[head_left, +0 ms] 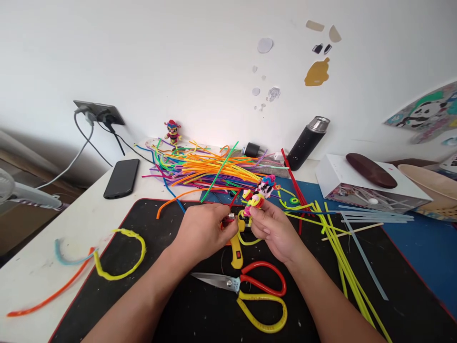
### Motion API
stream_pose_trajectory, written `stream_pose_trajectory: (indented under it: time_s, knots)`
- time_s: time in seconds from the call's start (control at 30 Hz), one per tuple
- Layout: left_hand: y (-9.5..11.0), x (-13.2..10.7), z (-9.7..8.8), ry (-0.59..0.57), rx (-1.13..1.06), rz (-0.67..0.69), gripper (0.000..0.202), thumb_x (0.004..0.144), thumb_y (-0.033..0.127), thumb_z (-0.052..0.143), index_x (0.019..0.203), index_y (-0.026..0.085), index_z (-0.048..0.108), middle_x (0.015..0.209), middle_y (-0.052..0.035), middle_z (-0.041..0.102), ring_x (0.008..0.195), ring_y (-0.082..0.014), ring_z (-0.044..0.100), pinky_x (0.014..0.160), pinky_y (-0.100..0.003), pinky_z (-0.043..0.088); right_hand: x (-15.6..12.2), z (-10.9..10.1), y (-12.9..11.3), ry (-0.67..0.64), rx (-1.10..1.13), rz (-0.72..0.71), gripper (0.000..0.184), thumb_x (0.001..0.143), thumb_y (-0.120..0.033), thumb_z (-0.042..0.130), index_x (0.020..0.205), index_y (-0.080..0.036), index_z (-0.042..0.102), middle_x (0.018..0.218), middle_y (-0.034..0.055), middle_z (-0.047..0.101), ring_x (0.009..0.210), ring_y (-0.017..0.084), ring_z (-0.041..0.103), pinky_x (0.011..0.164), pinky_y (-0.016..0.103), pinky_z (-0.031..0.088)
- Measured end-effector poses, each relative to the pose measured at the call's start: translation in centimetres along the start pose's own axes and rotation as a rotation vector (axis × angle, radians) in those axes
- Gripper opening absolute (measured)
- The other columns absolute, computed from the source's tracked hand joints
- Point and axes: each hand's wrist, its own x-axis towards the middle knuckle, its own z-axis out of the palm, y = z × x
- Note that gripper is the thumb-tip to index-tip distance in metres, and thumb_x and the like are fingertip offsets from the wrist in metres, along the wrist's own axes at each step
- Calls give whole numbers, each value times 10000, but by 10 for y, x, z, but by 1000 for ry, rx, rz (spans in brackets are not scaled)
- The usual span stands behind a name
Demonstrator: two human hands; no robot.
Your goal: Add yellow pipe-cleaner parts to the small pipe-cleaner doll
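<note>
My right hand (pixel 273 226) pinches a small pipe-cleaner figure (pixel 262 191) with a pink and blue head and a yellow and pink body. Just left of it, my left hand (pixel 210 228) is closed around a lighter (pixel 229 217); only its metal top shows, and I cannot see a flame. Between and below the hands lies a yellow hot glue gun (pixel 236 251), partly hidden by my left hand. Scissors (pixel 246 286) with one red and one yellow handle lie open nearer me on the black mat (pixel 171 309).
Colourful pipe cleaners (pixel 214 166) are heaped by the wall, with a similar finished figure (pixel 173 132) behind. A phone (pixel 122 178) and a yellow loop (pixel 143 252) lie left. Glue sticks (pixel 367 267), a black thermos (pixel 307 143) and a white box (pixel 374 183) are right.
</note>
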Motion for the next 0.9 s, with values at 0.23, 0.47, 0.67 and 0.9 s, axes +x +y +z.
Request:
stream_pose_trajectory:
  time_s: [0.23,0.47,0.67,0.9]
  knots:
    - [1,-1,-2,3,141,50,264,930,322,558,698,208,608,697,-46,711,649,-208,670,574,-328,259,0,0,0,-14,-16,18,352,805,-404,930,908,-186,674,487,-148,327,425,32,140,423,222,90]
    - [1,0,-3,-15,220,47,233,932,314,580,743,201,656,729,-51,735,690,-226,695,561,-325,269,0,-1,1,-27,-38,32,332,826,-394,911,919,-186,669,498,-146,328,424,29,147,423,216,96]
    - [0,0,0,-36,245,48,236,956,323,567,789,203,684,752,-50,743,725,-236,716,564,-327,317,0,4,1,-30,-35,31,349,805,-399,923,885,-194,652,501,-141,339,427,30,146,418,214,98]
    - [2,1,1,-68,238,42,242,948,319,564,769,202,679,758,-57,743,772,-256,738,578,-335,347,-1,5,1,-27,-40,35,358,800,-403,925,877,-194,645,499,-143,336,426,29,144,417,212,94]
